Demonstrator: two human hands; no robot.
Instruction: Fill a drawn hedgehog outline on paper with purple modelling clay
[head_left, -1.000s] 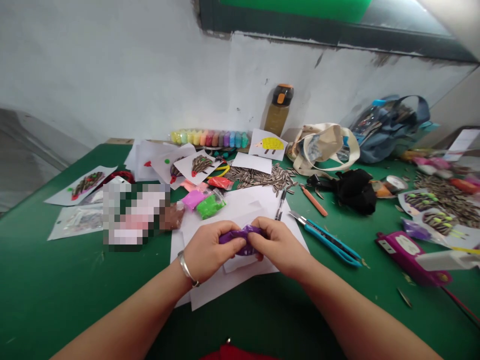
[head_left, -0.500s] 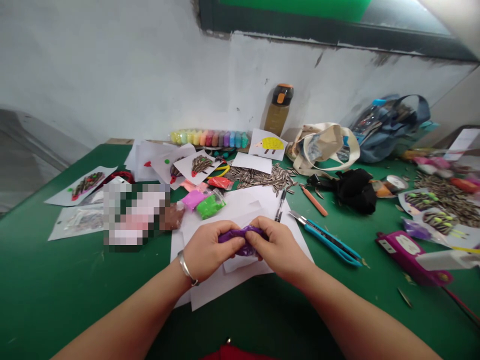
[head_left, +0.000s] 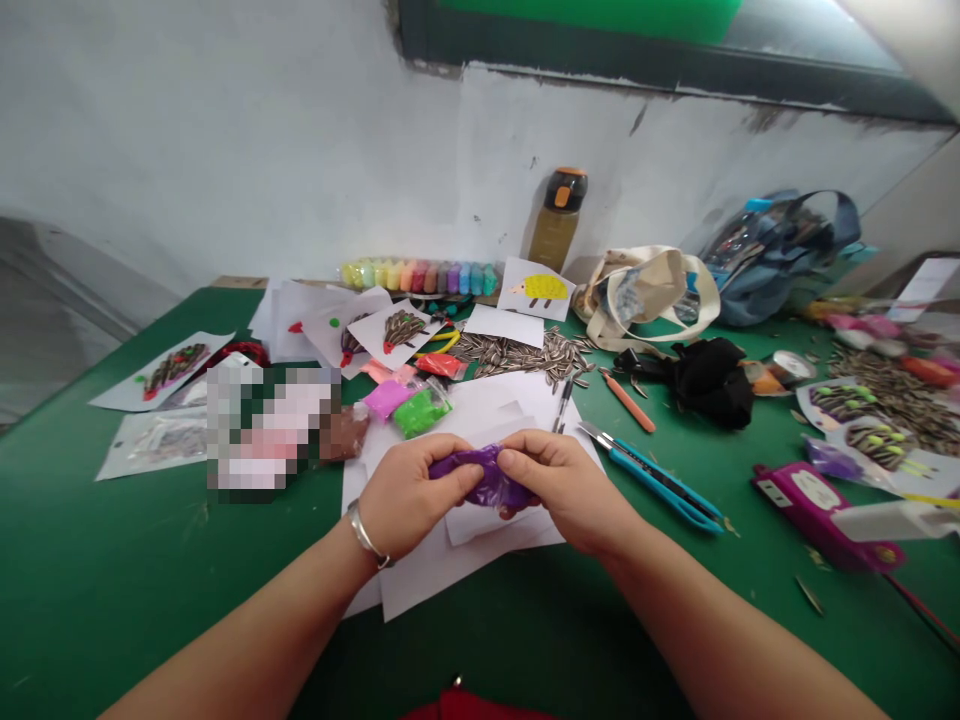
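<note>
Between my two hands is a small clear packet of purple clay (head_left: 489, 478), held above white paper sheets (head_left: 427, 575). My left hand (head_left: 416, 490) grips its left side, thumb on top, with a silver bangle at the wrist. My right hand (head_left: 566, 485) pinches the right side, its fingertips partly hidden beneath. Just beyond the hands lie a green clay packet (head_left: 420, 410) and a pink clay packet (head_left: 388, 398). A black pen (head_left: 562, 405) rests on the paper near my right hand, with a blue utility knife (head_left: 652, 480) farther right.
Sunflower seeds (head_left: 525, 355) are heaped behind the paper. An orange tool (head_left: 628, 402), a black cloth item (head_left: 709, 385) and a magenta glue gun (head_left: 825, 515) lie to the right. A bottle (head_left: 556, 225) stands by the wall. Seed-covered hedgehog cards (head_left: 401, 330) lie at the left back.
My hands have shifted slightly on the purple packet. My left thumb has moved left, and more of the packet's middle shows between the thumbs.
</note>
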